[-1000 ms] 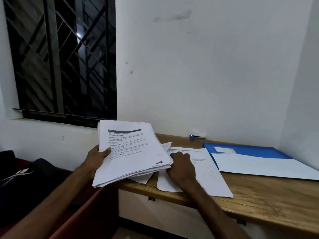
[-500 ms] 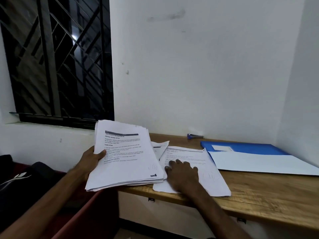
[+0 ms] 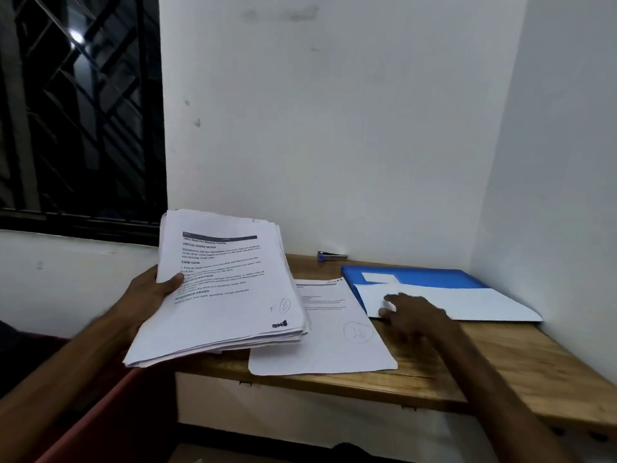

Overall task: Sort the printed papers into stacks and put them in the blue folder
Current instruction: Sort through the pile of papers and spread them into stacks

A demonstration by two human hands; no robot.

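My left hand grips a thick stack of printed papers by its left edge and holds it tilted over the desk's left end. A single printed sheet lies flat on the wooden desk to the right of the stack. The blue folder lies open at the back right with a white sheet across it. My right hand, blurred, rests with spread fingers on the near left corner of that white sheet.
A small blue stapler sits against the back wall. White walls close the desk at the back and on the right. A barred window is at the left, with a dark bag and red surface below it.
My right hand has left the single sheet and moved right to the white sheet on the folder. The stack in my left hand has stayed put.
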